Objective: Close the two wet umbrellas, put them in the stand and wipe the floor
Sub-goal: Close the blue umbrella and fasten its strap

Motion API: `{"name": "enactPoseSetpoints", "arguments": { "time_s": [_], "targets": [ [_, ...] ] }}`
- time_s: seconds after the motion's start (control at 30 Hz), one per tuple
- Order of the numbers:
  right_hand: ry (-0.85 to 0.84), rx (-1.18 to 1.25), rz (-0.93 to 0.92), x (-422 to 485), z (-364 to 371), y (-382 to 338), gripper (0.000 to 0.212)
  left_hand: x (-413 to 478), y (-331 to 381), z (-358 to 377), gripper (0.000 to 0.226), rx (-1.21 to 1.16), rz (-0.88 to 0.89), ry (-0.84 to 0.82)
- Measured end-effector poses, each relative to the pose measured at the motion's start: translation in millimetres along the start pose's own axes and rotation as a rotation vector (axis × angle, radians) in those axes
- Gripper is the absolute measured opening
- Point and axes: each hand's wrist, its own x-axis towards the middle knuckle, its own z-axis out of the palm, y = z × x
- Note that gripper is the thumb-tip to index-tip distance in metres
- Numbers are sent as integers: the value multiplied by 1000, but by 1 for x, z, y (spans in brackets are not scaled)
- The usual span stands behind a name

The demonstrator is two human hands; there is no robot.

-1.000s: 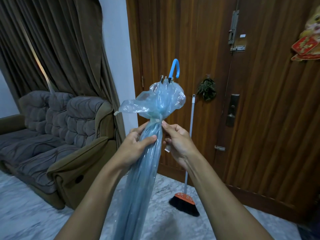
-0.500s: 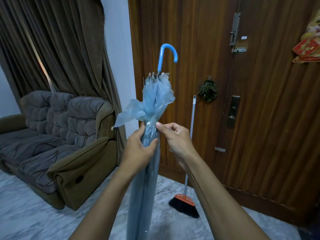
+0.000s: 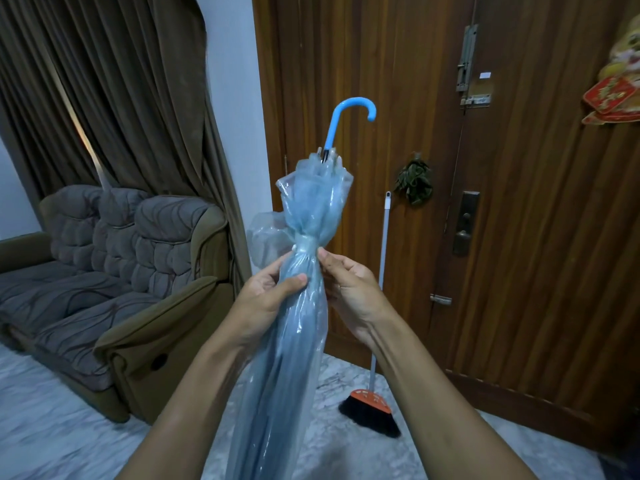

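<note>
A closed translucent blue umbrella [image 3: 294,341] stands upright in front of me, its blue hooked handle [image 3: 346,116] pointing up. A strap [image 3: 305,242] is wrapped tight around the folded canopy just above my hands. My left hand [image 3: 266,299] grips the canopy from the left, thumb across its front. My right hand [image 3: 349,289] holds the canopy from the right, its fingertips just under the strap. The umbrella's lower tip is out of view. No second umbrella, stand or cloth is in view.
A broom [image 3: 375,393] with a white stick and orange head leans on the wooden door [image 3: 519,202] just right of the umbrella. A brown sofa [image 3: 121,289] and curtains [image 3: 104,98] fill the left. The floor [image 3: 52,427] is pale marble.
The loose flared canopy top has been gathered narrower and the strap now sits wrapped around it. The umbrella shifted slightly; both hands stayed at the strap.
</note>
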Motion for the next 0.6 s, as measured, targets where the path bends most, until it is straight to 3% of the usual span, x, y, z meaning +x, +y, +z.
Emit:
{"name": "enactPoseSetpoints", "arguments": {
  "time_s": [0.2,0.37,0.53,0.6],
  "targets": [
    [96,19,-34,-1,1,0,24,9,6,-4,47,702,99,209],
    [251,-223,-144,-3,13,-1,19,-6,-2,19,47,752,254,433],
    [257,-334,-198,-6,20,-6,15,-8,3,20,45,710,207,250],
    [220,-358,-198,-6,21,-6,11,-5,2,17,50,790,244,271]
  ]
}}
